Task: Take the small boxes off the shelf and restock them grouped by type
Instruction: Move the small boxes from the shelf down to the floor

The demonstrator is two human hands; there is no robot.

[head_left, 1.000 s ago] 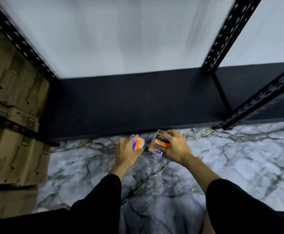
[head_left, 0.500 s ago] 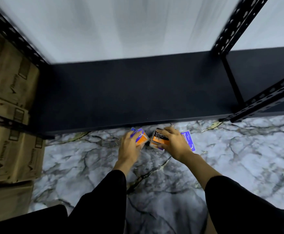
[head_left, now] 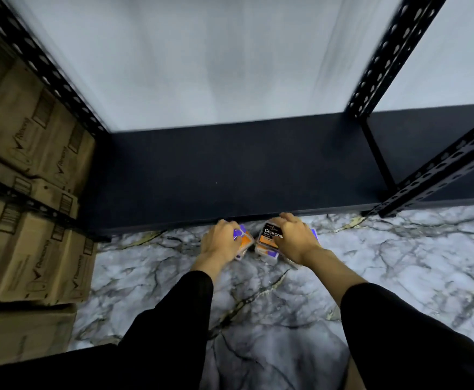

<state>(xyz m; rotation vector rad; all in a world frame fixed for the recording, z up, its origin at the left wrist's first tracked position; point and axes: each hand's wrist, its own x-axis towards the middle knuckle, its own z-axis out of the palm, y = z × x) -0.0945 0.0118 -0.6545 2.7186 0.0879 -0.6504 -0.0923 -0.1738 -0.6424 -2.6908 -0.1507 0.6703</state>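
On the marble floor (head_left: 399,263) before the bare shelf (head_left: 230,175), both hands have sunk lower, left hand (head_left: 220,243) gripping one small box (head_left: 244,240), right hand (head_left: 296,240) clamped on the Charcoal box (head_left: 269,238), so restocking is not yet begun.

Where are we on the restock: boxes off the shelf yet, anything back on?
Done: the black shelf shows nothing on its board, so the clearing looks finished. In hand: the left hand grips an orange-and-purple box; the right hand grips the Charcoal box, with more boxes under it, over the marble floor. Left: all the restocking by type; no box is on the shelf yet.
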